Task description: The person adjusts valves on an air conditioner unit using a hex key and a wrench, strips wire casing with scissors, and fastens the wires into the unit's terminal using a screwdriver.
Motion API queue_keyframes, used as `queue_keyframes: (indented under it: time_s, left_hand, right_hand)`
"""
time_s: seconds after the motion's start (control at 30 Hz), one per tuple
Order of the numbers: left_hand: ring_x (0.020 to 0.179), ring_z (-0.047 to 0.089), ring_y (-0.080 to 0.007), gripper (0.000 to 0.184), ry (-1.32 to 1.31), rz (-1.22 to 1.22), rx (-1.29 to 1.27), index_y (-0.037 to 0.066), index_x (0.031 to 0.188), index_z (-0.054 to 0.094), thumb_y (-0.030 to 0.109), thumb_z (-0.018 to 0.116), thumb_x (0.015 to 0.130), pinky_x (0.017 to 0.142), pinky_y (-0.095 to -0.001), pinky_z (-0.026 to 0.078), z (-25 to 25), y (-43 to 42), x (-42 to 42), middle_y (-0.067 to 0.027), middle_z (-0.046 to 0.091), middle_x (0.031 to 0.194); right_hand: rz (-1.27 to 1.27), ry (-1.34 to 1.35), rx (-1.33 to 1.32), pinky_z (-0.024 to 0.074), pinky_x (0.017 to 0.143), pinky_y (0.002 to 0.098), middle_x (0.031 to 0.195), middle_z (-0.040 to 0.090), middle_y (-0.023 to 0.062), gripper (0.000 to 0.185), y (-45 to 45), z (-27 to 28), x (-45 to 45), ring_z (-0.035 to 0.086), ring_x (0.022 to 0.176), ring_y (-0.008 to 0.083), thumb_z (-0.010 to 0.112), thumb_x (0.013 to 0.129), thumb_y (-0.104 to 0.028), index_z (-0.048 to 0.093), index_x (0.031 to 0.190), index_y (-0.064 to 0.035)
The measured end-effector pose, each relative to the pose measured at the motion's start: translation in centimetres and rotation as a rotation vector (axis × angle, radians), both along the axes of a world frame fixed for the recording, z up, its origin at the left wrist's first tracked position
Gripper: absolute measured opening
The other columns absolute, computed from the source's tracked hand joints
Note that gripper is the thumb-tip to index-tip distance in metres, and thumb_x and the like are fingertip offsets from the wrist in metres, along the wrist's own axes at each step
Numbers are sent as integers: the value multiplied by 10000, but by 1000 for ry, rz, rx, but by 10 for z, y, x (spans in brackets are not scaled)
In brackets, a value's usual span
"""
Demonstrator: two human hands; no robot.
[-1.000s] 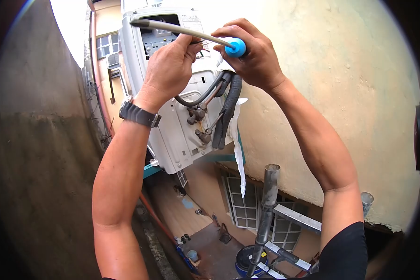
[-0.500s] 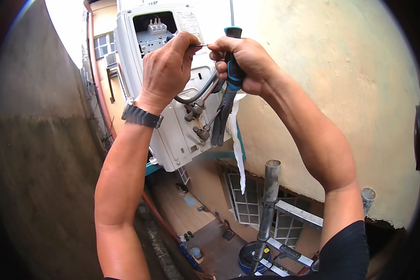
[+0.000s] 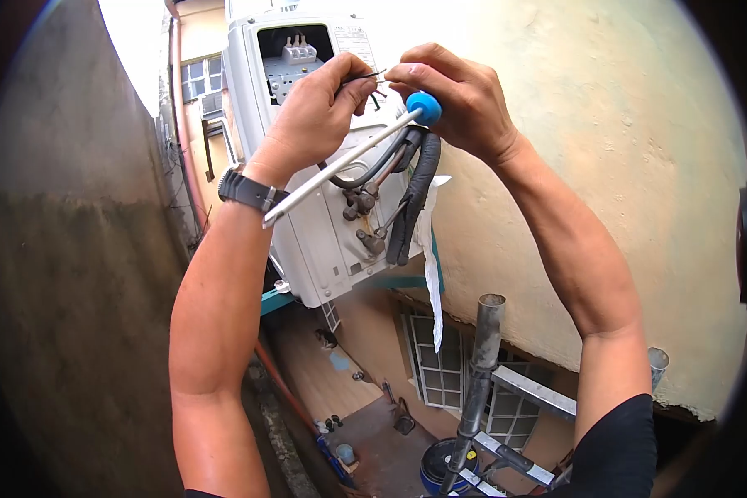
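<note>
My left hand (image 3: 322,112), with a dark watch (image 3: 249,191) on its wrist, pinches a thin dark wire (image 3: 365,76) in front of the white outdoor unit (image 3: 307,249). My right hand (image 3: 465,100) is closed round the blue-ended handle of a screwdriver (image 3: 340,164), whose long shaft slants down left across the unit toward the watch. The right thumb and index finger meet near the wire's tip. More short wire ends (image 3: 378,101) hang just below. Behind the left hand, the unit's opening shows a terminal block (image 3: 299,51).
Black insulated pipes (image 3: 415,195) and valves (image 3: 361,199) sit on the unit's side. A beige wall (image 3: 606,166) rises at right, a dark wall (image 3: 66,249) at left. Metal scaffold pipes (image 3: 476,382) stand below, above a floor with a blue drum (image 3: 440,465).
The screwdriver has swung in my right hand, from shaft up to shaft pointing down left. My right fingers moved off the wire and back near its tip. The view shifted slightly.
</note>
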State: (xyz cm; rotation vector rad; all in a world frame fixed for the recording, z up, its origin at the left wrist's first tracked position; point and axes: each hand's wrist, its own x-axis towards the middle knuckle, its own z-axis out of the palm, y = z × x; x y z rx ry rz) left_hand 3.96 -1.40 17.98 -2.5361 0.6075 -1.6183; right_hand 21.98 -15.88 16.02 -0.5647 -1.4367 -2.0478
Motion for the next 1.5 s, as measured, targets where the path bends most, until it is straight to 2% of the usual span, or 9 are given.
queue_keyframes:
  time_s: [0.27, 0.4, 0.53, 0.57, 0.7, 1.27, 1.33, 1.4, 1.5]
  left_hand:
    - [757, 691, -259, 106, -69, -34, 73, 36, 1102, 640, 119, 607, 1044, 713, -366, 529, -2, 5, 10, -138, 694, 817]
    - [763, 731, -347, 79, -433, 30, 260, 76, 1087, 637, 95, 636, 1010, 646, -412, 543, -12, 4, 18, -145, 736, 865]
    - [751, 727, -355, 89, -435, -11, 129, 88, 1094, 627, 161, 635, 1043, 625, -419, 544, -16, 9, 18, -147, 728, 831]
    - [692, 628, -138, 120, -428, -21, 103, 49, 1131, 619, 157, 601, 1081, 642, -305, 508, -16, 14, 18, -58, 659, 772]
    - [640, 491, -73, 231, -287, -54, 5, 18, 1148, 626, 233, 543, 1120, 581, -250, 430, -12, 15, 9, 12, 541, 718]
    - [641, 370, -27, 227, 88, -218, -282, 40, 1062, 609, 237, 521, 1132, 551, -211, 327, -1, 16, 6, 69, 461, 753]
    - [667, 495, -115, 212, -4, -153, -200, 25, 1083, 614, 230, 564, 1107, 607, -282, 413, -5, 14, 5, -22, 565, 769]
    - [693, 619, -204, 214, -94, -89, -114, 11, 1103, 620, 224, 608, 1081, 664, -353, 500, -6, 13, 7, -112, 669, 785]
    - [637, 610, -212, 196, -324, -65, 43, 12, 1101, 611, 206, 613, 1074, 645, -358, 496, -9, 15, 14, -116, 664, 752]
  right_hand:
    - [86, 215, -177, 597, 682, 387, 916, 714, 96, 164, 6, -12, -11, 722, 745, 299, 764, 849, -113, 664, 969, -61]
    - [1176, 1126, -906, 518, 602, 311, 778, 602, 26, 145, 3, -23, -50, 601, 615, 126, 677, 975, -166, 650, 917, -36]
    - [1467, 1163, -961, 511, 587, 271, 804, 593, 26, 194, -7, -25, -58, 571, 608, 103, 722, 933, -158, 649, 1035, -10]
    - [1333, 1018, -891, 525, 568, 306, 866, 636, 73, 271, -5, -28, -46, 627, 644, 128, 724, 932, -145, 664, 1103, 56]
    - [461, 505, -259, 581, 726, 304, 1037, 684, 68, 261, 21, -29, -9, 696, 872, 189, 739, 902, -107, 721, 1162, -111]
    - [-1, -44, 45, 608, 645, 321, 932, 716, 53, 184, 28, 1, -19, 735, 749, 224, 810, 886, -151, 717, 1035, -96]
    - [216, 202, -45, 576, 632, 324, 878, 697, 80, 127, 32, -3, -31, 716, 711, 202, 765, 922, -166, 705, 997, -83]
    - [868, 1001, -726, 509, 583, 308, 812, 655, 62, 130, 30, -13, -54, 618, 629, 124, 645, 980, -174, 675, 958, -50]
    - [1560, 1185, -1174, 489, 555, 275, 782, 593, 18, 180, 25, -6, -55, 586, 609, 101, 677, 962, -182, 670, 1024, -13]
